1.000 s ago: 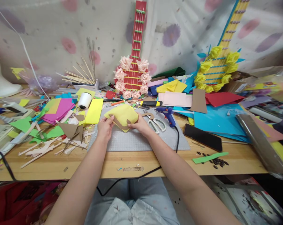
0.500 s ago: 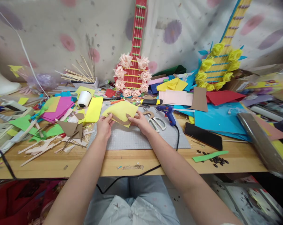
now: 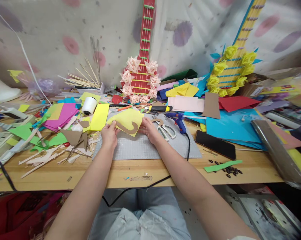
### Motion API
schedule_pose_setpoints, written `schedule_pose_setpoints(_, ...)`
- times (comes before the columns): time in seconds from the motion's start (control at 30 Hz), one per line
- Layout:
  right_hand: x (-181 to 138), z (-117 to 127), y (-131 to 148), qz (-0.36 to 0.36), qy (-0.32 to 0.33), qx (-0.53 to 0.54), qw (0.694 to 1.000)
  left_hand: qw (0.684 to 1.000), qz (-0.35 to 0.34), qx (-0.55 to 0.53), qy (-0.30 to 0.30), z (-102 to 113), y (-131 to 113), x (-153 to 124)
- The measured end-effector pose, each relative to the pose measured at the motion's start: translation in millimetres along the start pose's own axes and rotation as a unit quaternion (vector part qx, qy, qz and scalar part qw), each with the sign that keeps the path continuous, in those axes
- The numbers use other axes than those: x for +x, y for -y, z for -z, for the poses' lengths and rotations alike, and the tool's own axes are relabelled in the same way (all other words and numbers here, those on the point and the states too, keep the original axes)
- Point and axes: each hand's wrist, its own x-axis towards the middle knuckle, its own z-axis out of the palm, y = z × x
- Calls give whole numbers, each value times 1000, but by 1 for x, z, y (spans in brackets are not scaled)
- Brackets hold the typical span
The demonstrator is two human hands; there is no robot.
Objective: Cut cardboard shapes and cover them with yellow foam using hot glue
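Observation:
Between my hands is a yellow sheet (image 3: 127, 119), tilted above the grey cutting mat (image 3: 133, 148). A curved brown strip (image 3: 125, 129) lies along its near side. My left hand (image 3: 110, 134) pinches the sheet's left end, thumb on top near the strip. My right hand (image 3: 149, 129) grips the right edge, with some of its fingers behind the sheet. Just right of that hand, white-handled scissors (image 3: 168, 132) rest on the mat beside a brown cut-out (image 3: 158, 122). A blue glue gun (image 3: 177, 120) lies further right.
A red paper guitar with pink flowers (image 3: 141, 80) stands at the back, a yellow one (image 3: 227, 73) to its right. Paper scraps (image 3: 45, 156) crowd the left. A phone (image 3: 215, 145) and small black beads (image 3: 230, 170) lie right. A black cable (image 3: 140, 190) crosses the front edge.
My right thumb has moved off the sheet's front, baring the strip's right end. The right hand has shifted slightly up along the edge. My left hand keeps its pinch.

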Motion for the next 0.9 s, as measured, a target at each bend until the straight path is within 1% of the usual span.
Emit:
schedule_pose_setpoints(0.17,4,2,-1,19,-44,22,999,1000,8,2,-3,-1,-1,-2)
schedule_pose_setpoints(0.23,5,3,0,36,-78,38,996,1000,8,-1,-1,-1,-2,-2)
schedule_pose_setpoints(0.33,8,8,1,62,-147,57,986,1000,3,-1,-8,0,-2,-1)
schedule_pose_setpoints(0.4,10,11,1,78,-168,40,982,1000,-7,0,-21,1,-2,1)
schedule_pose_setpoints(0.53,11,13,-2,72,-142,-41,986,999,-31,16,-31,2,-1,5)
schedule_pose_setpoints(0.63,9,10,-4,67,-141,-79,985,999,-35,24,-31,2,-1,5)
schedule_pose_setpoints(0.7,7,7,-4,68,-132,-86,985,999,-36,27,-29,2,0,4)
schedule_pose_setpoints(0.77,5,2,-5,57,-99,-75,991,999,-35,33,-19,2,2,3)
schedule_pose_setpoints(0.83,4,-1,-7,42,-61,-63,995,999,-30,40,0,2,3,2)
schedule_pose_setpoints(0.9,4,-2,-11,38,-50,-70,996,999,-23,38,24,2,4,0)
